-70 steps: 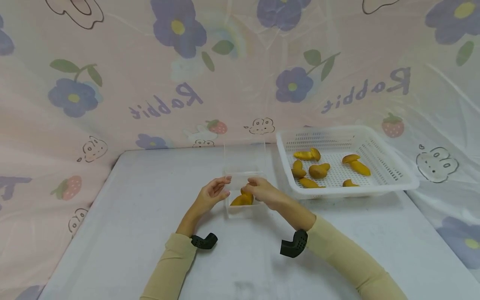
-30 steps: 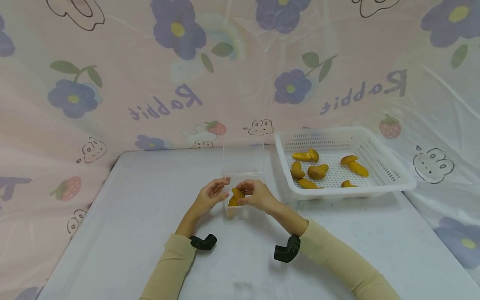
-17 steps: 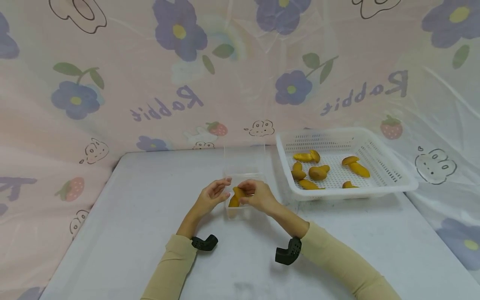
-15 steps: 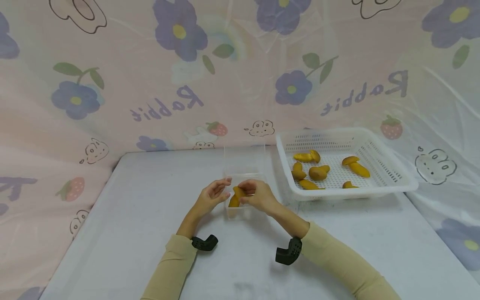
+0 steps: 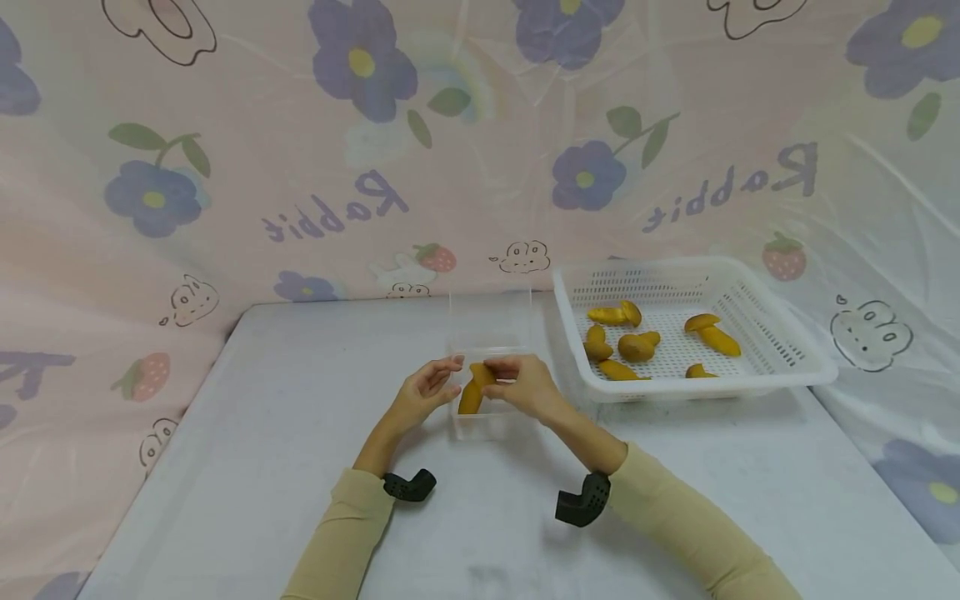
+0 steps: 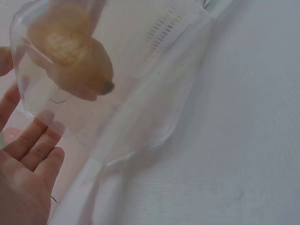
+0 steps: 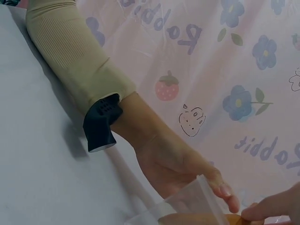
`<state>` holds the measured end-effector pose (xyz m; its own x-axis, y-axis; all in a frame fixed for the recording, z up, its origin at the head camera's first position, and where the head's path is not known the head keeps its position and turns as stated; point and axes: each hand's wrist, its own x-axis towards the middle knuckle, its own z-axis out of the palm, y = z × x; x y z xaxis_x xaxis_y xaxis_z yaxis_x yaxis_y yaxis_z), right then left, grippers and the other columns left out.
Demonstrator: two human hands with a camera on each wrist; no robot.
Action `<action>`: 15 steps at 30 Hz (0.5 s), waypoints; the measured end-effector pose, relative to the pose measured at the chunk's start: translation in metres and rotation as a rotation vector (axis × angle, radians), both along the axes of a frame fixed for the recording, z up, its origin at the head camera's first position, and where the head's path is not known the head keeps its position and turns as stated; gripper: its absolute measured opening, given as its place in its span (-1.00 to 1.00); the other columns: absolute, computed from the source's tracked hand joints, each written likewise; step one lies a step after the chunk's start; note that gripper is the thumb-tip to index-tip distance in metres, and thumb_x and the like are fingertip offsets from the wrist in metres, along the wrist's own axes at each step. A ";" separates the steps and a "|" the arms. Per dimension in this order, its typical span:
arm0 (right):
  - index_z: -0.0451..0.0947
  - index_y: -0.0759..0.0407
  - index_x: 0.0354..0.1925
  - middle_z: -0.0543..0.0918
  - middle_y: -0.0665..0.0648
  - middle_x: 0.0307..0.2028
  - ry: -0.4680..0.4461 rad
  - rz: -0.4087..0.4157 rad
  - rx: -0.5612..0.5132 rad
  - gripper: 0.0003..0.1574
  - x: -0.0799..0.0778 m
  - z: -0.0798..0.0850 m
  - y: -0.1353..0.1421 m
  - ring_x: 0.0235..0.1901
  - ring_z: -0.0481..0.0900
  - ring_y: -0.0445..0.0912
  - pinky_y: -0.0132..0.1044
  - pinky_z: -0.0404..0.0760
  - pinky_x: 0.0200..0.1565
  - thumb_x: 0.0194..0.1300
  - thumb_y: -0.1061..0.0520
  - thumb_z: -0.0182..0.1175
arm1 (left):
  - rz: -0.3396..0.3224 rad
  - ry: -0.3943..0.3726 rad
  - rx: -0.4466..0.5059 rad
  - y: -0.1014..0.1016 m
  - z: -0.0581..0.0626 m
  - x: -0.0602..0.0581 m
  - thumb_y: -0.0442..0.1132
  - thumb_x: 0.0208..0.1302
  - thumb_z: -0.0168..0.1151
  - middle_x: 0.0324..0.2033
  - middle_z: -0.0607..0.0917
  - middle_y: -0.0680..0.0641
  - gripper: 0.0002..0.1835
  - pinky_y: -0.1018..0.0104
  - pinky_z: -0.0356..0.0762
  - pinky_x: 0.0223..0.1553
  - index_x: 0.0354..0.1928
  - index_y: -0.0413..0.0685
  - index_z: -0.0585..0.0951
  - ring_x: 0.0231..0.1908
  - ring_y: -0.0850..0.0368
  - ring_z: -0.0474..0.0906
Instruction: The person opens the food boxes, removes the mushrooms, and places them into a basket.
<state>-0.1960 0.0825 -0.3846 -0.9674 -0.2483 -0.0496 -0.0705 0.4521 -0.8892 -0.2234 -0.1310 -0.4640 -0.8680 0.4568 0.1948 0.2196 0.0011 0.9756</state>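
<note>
A clear plastic box (image 5: 491,427) with its lid (image 5: 490,321) raised stands in front of me on the table. Inside it is a yellow-brown mushroom (image 5: 471,399), which shows blurred through the wall in the left wrist view (image 6: 82,65). My right hand (image 5: 525,388) reaches over the box's right side and pinches the mushroom's upper part between thumb and fingers. At the left side of the box, my left hand (image 5: 418,398) has loosely bent fingers, their tips right at the wall; in the left wrist view, that hand (image 6: 28,173) holds nothing.
A white perforated basket (image 5: 705,385) stands to the right of the box, with several mushrooms (image 5: 637,345) spread over its bottom. The white table (image 5: 315,517) ends at a patterned curtain (image 5: 480,150) behind. Each wrist wears a black camera mount (image 5: 582,500).
My right hand first shifted left over the box and turned the mushroom; since half a second ago it has moved slightly up and right with the mushroom's upper end. The left hand stays put.
</note>
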 end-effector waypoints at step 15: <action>0.43 0.39 0.22 0.58 0.39 0.16 -0.057 -0.010 -0.084 -0.41 -0.004 0.015 0.023 0.15 0.60 0.19 -0.17 0.70 0.12 0.24 0.26 0.27 | 0.021 -0.020 -0.023 0.001 0.001 0.000 -0.29 0.32 0.21 0.39 0.34 -0.30 -0.50 0.27 0.13 0.49 0.19 -0.47 0.36 0.46 -0.17 0.16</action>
